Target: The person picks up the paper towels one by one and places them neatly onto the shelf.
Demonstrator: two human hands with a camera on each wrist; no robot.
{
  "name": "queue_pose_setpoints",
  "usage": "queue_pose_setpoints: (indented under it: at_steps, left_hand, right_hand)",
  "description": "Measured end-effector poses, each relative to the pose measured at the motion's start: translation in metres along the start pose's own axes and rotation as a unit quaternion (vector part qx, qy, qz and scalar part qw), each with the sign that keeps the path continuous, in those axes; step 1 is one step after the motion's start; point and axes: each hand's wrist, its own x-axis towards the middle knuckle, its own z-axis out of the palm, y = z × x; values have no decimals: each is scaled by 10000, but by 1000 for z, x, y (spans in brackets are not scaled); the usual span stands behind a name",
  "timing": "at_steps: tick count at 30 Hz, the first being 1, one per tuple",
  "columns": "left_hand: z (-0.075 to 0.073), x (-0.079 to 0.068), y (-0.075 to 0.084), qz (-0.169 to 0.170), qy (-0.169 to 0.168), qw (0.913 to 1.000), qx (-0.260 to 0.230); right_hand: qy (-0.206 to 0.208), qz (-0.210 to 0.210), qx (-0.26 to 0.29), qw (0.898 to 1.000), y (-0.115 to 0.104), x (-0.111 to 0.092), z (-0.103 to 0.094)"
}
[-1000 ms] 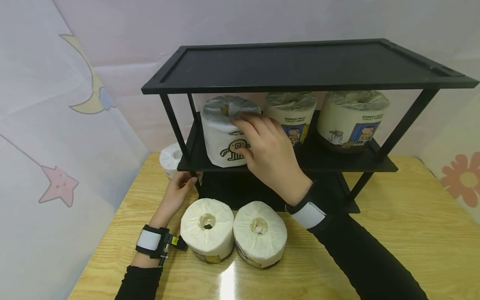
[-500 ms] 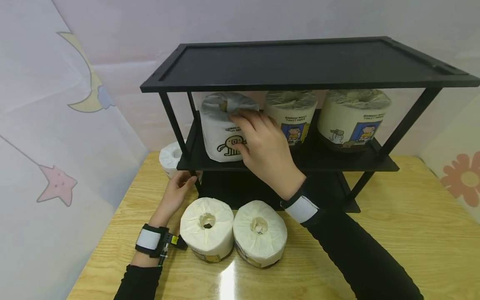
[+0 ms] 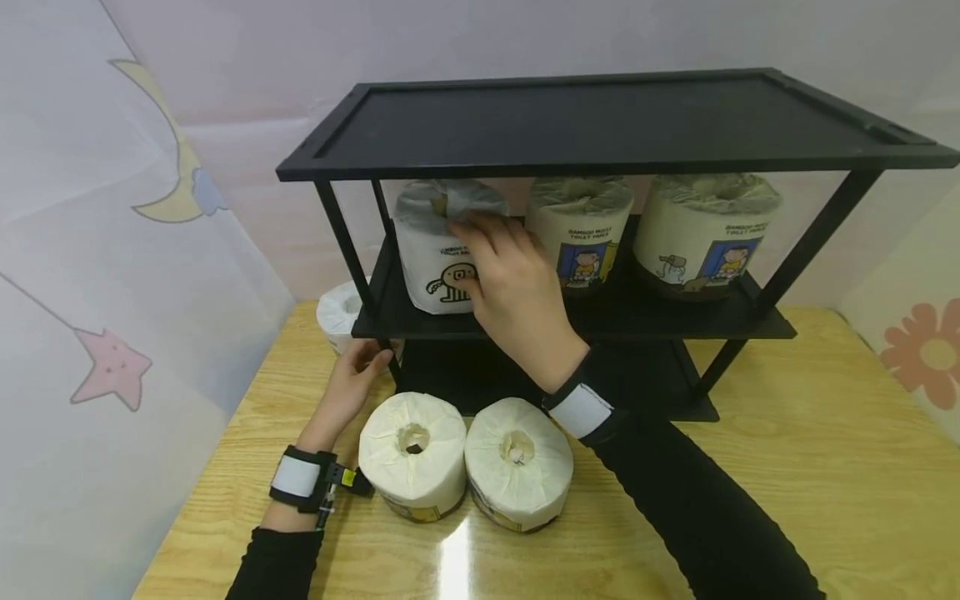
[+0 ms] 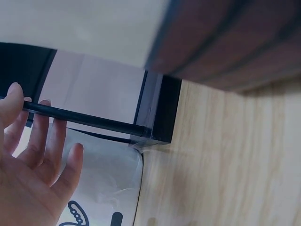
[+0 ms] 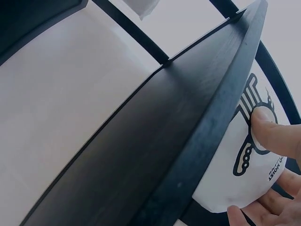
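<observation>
My right hand [image 3: 521, 296] grips a white wrapped toilet roll [image 3: 427, 250] with a cartoon figure, upright at the left end of the middle shelf [image 3: 517, 327]. In the right wrist view the thumb lies across the printed figure while the fingers reach round the roll [image 5: 216, 188]. At the rack's lower left, my left hand [image 3: 352, 383] holds a thin black post [image 4: 84, 118] between thumb and fingers. A white roll [image 3: 339, 312] stands just behind that hand, partly hidden by the rack.
Two cream toilet rolls, a left one [image 3: 412, 475] and a right one [image 3: 519, 479], stand side by side before the rack. On the middle shelf are two more printed rolls, one central [image 3: 581, 242] and one right [image 3: 701, 242]. A black top panel [image 3: 600, 125] overhangs them.
My right hand and the cartoon-printed toilet roll have shifted a little left and farther back on the middle shelf. The left hand keeps its place at the post.
</observation>
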Motion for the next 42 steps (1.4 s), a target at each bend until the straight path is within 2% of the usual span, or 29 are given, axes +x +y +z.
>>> queue_pose_setpoints:
  at_steps: [5,9,13,20,21,34,42]
  left_hand:
    - [-1,-7,26,20,-11,9999,103]
    - [-1,-9,31,-19,-29,9999,138]
    - [-1,-9,29,5,-17,9999,149]
    - [0,1,-8,-67,9,10000,39]
    - [0,2,-9,-58,8,10000,44]
    - [-1,1,-15,-126,3,9999,-9]
    - [1,1,-13,112,129,9996,221]
  right_hand:
    - [68,6,-178,9998,-3,3,4]
    - [134,5,-281,9995,-5,5,6]
    - [197,6,-391,9990,-7,5,8]
    - [330,-53,-617,9975,-8,7,11]
    - [348,-68,-625,9974,-8,7,11]
    - [288,-98,-545,9980,-7,6,13]
    - [-9,51,-163,9999,-5,4,6]
